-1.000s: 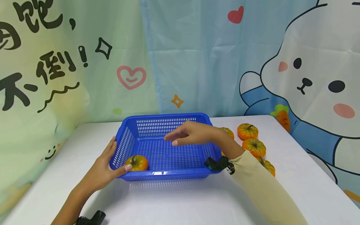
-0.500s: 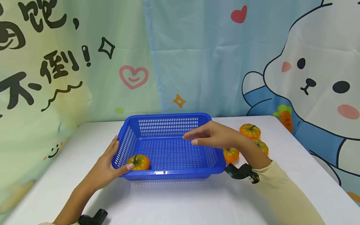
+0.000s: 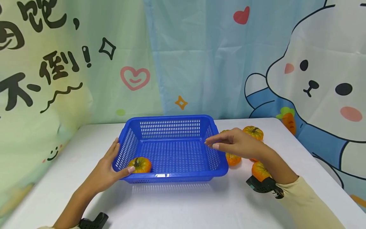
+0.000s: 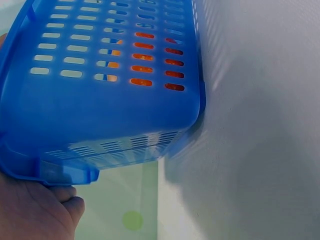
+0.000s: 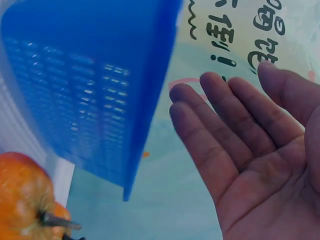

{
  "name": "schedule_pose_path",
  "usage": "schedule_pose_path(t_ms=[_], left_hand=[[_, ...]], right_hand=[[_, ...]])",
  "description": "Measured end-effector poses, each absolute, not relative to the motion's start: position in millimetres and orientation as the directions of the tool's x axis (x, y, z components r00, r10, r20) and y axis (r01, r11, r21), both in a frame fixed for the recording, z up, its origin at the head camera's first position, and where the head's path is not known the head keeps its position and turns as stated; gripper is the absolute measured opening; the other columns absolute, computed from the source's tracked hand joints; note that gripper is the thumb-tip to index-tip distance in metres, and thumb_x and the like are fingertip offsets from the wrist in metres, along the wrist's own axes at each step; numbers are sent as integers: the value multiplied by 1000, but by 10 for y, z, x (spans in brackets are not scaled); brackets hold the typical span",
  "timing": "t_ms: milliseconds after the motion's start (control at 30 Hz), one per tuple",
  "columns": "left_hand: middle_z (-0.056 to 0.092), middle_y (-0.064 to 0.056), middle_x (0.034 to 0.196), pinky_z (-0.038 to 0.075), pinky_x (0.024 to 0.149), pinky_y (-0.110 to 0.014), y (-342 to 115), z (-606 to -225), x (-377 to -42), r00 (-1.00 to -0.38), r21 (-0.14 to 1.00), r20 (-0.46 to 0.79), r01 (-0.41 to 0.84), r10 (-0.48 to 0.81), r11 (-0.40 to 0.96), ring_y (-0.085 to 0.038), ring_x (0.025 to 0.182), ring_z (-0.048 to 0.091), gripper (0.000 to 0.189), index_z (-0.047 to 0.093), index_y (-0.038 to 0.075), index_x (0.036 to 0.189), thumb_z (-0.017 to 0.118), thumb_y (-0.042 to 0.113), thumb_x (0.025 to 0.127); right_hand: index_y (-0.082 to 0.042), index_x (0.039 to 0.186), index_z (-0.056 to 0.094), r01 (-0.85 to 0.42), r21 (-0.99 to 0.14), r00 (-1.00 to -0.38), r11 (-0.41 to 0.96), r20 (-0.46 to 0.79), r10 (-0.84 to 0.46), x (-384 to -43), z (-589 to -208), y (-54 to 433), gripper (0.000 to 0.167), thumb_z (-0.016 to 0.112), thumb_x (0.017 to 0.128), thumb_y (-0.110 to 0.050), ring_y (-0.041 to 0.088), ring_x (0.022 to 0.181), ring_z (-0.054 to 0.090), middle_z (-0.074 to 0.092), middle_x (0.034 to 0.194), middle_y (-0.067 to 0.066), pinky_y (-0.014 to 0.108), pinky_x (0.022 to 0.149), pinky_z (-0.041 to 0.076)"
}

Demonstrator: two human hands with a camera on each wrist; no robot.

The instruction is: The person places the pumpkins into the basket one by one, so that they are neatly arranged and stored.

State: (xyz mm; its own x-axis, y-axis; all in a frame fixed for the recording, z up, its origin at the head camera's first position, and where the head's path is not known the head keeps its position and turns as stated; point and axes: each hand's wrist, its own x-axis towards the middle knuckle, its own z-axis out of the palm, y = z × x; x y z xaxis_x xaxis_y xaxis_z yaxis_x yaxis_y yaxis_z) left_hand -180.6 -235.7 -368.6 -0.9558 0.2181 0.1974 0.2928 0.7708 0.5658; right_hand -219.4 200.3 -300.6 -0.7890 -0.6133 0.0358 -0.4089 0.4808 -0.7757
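A blue plastic basket with slotted walls stands on the white table. In its front left corner lies a small orange-green pumpkin. My left hand grips the basket's left rim, thumb lapping over the front corner. The left wrist view shows part of that hand under the rim, with orange showing through the slots. Above the basket's right rim, my right hand hovers, holding nothing. Its fingers look loosely extended, palm visible, in the right wrist view.
Several more small pumpkins sit on the table to the right of the basket, partly hidden by my right hand and forearm. One pumpkin looms close in the right wrist view. A printed curtain hangs behind the table.
My right hand has moved rightward from over the basket's middle to its right rim, holding nothing throughout. My left hand stays at the left rim; the pumpkin inside has not moved.
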Motion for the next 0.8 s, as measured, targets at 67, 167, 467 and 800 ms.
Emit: schedule_pose_path(t_ms=[67,167,467,800], left_hand=[[2,-11,163,22,104,-69,-2355,-3691,-1804,-956,571,198,294,219,767,-45,143,13,101,14,-3,153,68,49,84],[2,-10,163,22,104,-69,-2348,-3698,-1790,-957,581,192,289,217,761,-44,144,13,101,14,-2,153,68,49,85],[2,-11,162,21,105,-68,-2324,-3694,-1792,-951,589,211,309,227,747,-44,144,12,101,15,-4,153,69,47,84],[1,-12,162,22,105,-68,-2335,-3682,-1812,-958,567,195,284,209,773,-44,144,12,102,14,-3,153,68,48,84]], right_hand=[[-8,129,64,-398,-786,-803,473,49,-594,-2174,-3037,2054,36,60,98,-26,24,110,64,67,119,7,37,88,53],[-4,127,64,-393,-798,-819,458,77,-568,-2133,-3095,2132,36,59,99,-25,23,106,66,69,116,9,39,86,54],[-5,120,69,-397,-754,-886,523,167,-432,-1867,-3239,2384,29,58,99,-23,23,104,67,72,109,4,33,84,55],[-3,118,69,-392,-737,-907,551,211,-364,-1716,-3446,2695,27,60,98,-18,12,94,69,72,105,3,24,77,56]])
